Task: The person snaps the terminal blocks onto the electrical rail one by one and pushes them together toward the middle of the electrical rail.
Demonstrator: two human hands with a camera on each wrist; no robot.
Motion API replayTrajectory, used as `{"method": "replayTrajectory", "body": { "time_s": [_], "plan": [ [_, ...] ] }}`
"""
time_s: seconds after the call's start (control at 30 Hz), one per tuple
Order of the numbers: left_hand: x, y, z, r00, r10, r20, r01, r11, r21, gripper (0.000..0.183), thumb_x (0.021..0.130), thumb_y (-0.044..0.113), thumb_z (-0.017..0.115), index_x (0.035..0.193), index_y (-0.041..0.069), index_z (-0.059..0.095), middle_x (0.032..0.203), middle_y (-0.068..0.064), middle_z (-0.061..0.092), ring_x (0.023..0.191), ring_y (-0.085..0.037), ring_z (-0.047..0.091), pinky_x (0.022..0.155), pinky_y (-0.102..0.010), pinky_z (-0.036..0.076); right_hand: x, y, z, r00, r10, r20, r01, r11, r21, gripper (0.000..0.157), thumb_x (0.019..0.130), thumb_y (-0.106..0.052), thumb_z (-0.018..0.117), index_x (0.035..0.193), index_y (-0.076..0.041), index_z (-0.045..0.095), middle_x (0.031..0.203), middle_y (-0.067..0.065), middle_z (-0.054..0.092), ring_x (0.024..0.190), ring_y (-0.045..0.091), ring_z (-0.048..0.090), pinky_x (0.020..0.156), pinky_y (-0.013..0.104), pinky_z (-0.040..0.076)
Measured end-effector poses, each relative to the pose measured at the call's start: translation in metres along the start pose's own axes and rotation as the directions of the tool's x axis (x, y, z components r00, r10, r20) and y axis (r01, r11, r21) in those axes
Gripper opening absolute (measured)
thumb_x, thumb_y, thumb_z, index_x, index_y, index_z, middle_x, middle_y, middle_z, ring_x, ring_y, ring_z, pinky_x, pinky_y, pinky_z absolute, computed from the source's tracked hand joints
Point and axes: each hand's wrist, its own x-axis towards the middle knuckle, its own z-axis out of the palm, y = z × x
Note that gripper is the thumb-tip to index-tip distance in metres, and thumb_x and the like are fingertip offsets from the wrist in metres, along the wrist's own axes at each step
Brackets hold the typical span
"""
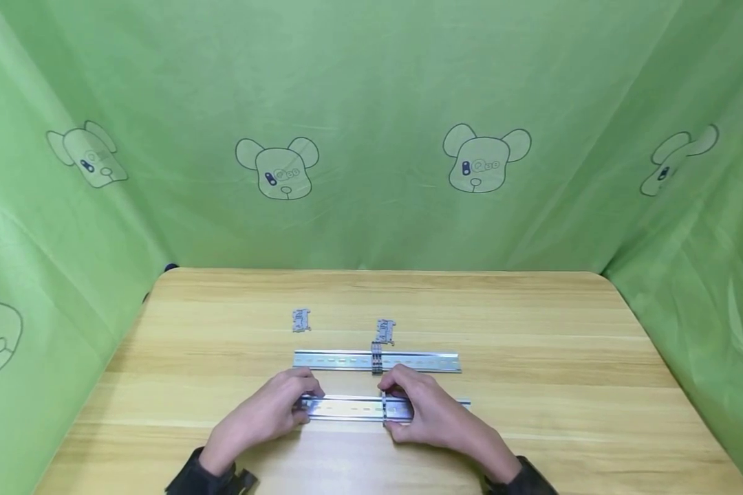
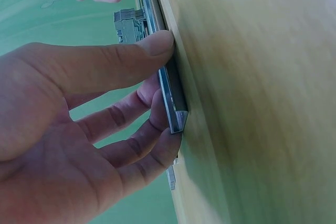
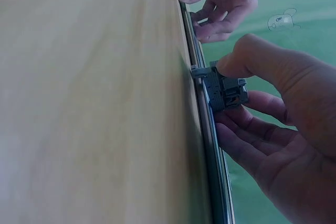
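A slotted metal DIN rail (image 1: 347, 409) lies crosswise on the table in front of me. My left hand (image 1: 272, 405) grips its left end; in the left wrist view the thumb lies on one long edge of the rail (image 2: 167, 85) and fingers on the other. With my right hand (image 1: 432, 411) I pinch a grey terminal block (image 3: 226, 88) between thumb and fingers. This block sits across the near rail, right of its middle, and stands upright on it. Whether its foot is fully latched cannot be told.
Behind the near rail a second DIN rail (image 1: 334, 360) lies parallel, bearing several terminal blocks (image 1: 376, 360) side by side near its middle. Farther back, two grey terminal block pieces lie flat, one at left (image 1: 300, 320) and one (image 1: 384, 331) near the middle. Green curtains (image 1: 371, 206) surround the wooden table (image 1: 532, 316).
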Motion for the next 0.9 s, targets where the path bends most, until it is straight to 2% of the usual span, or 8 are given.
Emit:
{"method": "replayTrajectory", "body": {
  "time_s": [0.37,0.6,0.9],
  "plan": [
    [0.0007,-0.0031,0.0019,1.0,0.004,0.001,-0.004,1.0,0.009,0.033,0.07,0.001,0.08,0.102,0.006,0.072,0.096,-0.001,0.065,0.085,-0.014,0.061,0.076,-0.028,0.059,0.0081,-0.0054,0.0063,1.0,-0.007,-0.008,0.007,1.0,0.009,0.049,0.066,-0.014,0.082,0.109,-0.006,0.059,0.105,0.002,0.063,0.095,0.013,0.06,0.081,0.035,0.058],
    [0.0009,-0.0022,0.0014,1.0,0.005,0.002,-0.005,1.0,0.011,0.032,0.07,0.001,0.08,0.101,0.005,0.072,0.094,0.0,0.065,0.085,-0.014,0.06,0.076,-0.028,0.059,0.0077,-0.0057,0.0079,0.999,-0.022,-0.033,0.023,1.0,0.014,0.049,0.066,-0.013,0.082,0.108,-0.007,0.059,0.103,-0.001,0.063,0.093,0.01,0.06,0.079,0.032,0.058],
    [0.0002,-0.004,0.0023,1.0,0.003,-0.001,-0.003,1.0,-0.002,0.033,0.069,0.001,0.08,0.101,0.005,0.072,0.095,0.0,0.064,0.085,-0.015,0.061,0.076,-0.027,0.059,0.0078,-0.0066,0.0069,0.999,-0.036,-0.035,0.037,0.999,0.007,0.047,0.068,-0.015,0.082,0.109,-0.006,0.06,0.106,0.0,0.064,0.095,0.012,0.061,0.081,0.033,0.059]
  ]
}}
